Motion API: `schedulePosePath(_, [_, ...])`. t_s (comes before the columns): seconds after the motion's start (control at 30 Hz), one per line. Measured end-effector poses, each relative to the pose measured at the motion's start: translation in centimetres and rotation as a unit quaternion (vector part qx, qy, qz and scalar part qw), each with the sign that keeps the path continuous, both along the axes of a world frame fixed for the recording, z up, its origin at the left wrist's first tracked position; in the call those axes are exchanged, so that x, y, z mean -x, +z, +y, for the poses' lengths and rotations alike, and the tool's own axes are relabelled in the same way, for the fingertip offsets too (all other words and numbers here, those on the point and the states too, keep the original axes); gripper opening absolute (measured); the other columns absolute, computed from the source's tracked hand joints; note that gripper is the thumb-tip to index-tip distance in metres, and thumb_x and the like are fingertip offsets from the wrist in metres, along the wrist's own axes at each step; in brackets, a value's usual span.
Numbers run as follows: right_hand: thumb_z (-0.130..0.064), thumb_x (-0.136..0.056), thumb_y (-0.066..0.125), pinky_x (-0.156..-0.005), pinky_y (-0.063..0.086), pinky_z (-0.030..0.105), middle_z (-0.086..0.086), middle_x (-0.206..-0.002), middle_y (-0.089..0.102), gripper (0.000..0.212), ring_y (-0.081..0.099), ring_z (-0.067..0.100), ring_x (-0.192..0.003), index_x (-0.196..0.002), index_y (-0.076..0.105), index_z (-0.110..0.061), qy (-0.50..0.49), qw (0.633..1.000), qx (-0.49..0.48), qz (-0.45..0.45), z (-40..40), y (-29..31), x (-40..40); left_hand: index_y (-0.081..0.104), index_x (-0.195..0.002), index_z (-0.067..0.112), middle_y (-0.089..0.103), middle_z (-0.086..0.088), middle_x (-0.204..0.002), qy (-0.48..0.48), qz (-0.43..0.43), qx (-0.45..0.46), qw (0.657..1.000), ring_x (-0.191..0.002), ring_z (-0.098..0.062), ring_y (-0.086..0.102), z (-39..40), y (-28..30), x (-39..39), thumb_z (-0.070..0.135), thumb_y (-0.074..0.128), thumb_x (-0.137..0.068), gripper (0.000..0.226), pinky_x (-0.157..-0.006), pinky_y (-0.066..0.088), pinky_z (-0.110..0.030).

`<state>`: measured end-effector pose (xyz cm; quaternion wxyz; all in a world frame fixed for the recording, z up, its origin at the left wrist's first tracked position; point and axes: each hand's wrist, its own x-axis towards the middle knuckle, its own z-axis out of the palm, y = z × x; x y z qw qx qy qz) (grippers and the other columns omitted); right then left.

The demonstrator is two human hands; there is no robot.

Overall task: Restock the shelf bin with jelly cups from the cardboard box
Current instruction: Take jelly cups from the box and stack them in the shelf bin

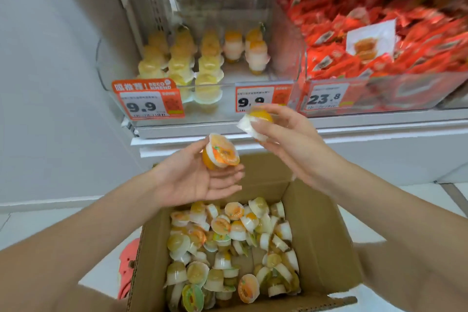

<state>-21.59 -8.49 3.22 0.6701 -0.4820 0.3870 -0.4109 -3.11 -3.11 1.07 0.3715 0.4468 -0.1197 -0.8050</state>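
Above the box [326, 230], both hands clamp one cup each, the right hand [283, 134] nearer the bin [106, 78] ahead than the left hand [200, 180].

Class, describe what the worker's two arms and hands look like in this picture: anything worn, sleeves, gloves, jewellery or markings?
Both forearms are bare as far as the frame shows, with no sleeves in view. The left hand and right hand wear no gloves. No rings, watch, bracelets or markings are visible, though the image is slightly blurred.

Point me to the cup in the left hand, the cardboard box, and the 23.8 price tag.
Left-hand cup [224, 153], head view, on its printed lid.
Cardboard box [326, 240], head view, on its right inner wall.
23.8 price tag [325, 99], head view, on the digits.
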Motion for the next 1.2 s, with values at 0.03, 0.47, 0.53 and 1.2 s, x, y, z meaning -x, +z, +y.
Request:
schedulePosePath(0.03, [-0.011, -0.077, 0.073, -0.082, 0.052, 0.024, 0.005, -0.108, 0.064, 0.032, 0.063, 0.012, -0.095, -0.108, 0.064, -0.012, 0.003, 0.998, 0.068, 0.018, 0.4, 1.1, -0.2, 0.06, -0.113, -0.001, 0.068, -0.022, -0.103, 0.017, 0.015, 0.018, 1.0, -0.083, -0.03, 0.071, 0.1, 1.3, 0.7, 0.048, 0.035, -0.096, 0.057, -0.066, 0.06, -0.039])
schedulePosePath(0.47, [-0.002, -0.076, 0.075, -0.095, 0.049, 0.024, -0.001, -0.119, 0.061, 0.056, 0.062, 0.01, -0.108, -0.125, 0.055, -0.021, 0.192, 0.942, 0.25, 0.112, 0.1, 3.8, -0.6, 0.071, -0.102, -0.005, 0.062, -0.028, -0.117, 0.12, 0.095, 0.163, 0.975, -0.105, -0.034, 0.065, 0.9, 4.4, 1.5, 0.028, 0.094, -0.039, 0.074, -0.073, 0.059, -0.037])
schedulePosePath(0.53, [-0.011, -0.072, 0.079, -0.1, 0.046, 0.024, -0.005, -0.125, 0.058, 0.066, 0.058, 0.008, -0.115, -0.13, 0.051, -0.026, 0.203, 0.927, 0.274, 0.158, 0.0, 3.6, -0.5, 0.067, -0.106, -0.008, 0.064, -0.03, -0.111, 0.135, 0.077, 0.139, 0.978, -0.094, -0.035, 0.069, 1.1, 4.7, 1.6, 0.034, 0.084, -0.054, 0.069, -0.063, 0.06, -0.036])
schedulePosePath(1.2, [-0.039, -0.057, 0.084, -0.083, 0.036, 0.021, 0.005, -0.116, 0.06, 0.069, 0.055, 0.02, -0.107, -0.117, 0.059, -0.017, 0.045, 0.709, 0.48, 0.514, -14.3, 11.1, -4.5, 0.052, -0.121, 0.024, 0.06, 0.006, -0.118, -0.111, -0.756, 0.271, 0.585, -0.108, -0.015, 0.057, -2.1, 4.7, -5.5, 0.042, 0.061, -0.087, 0.039, -0.089, 0.05, -0.035])
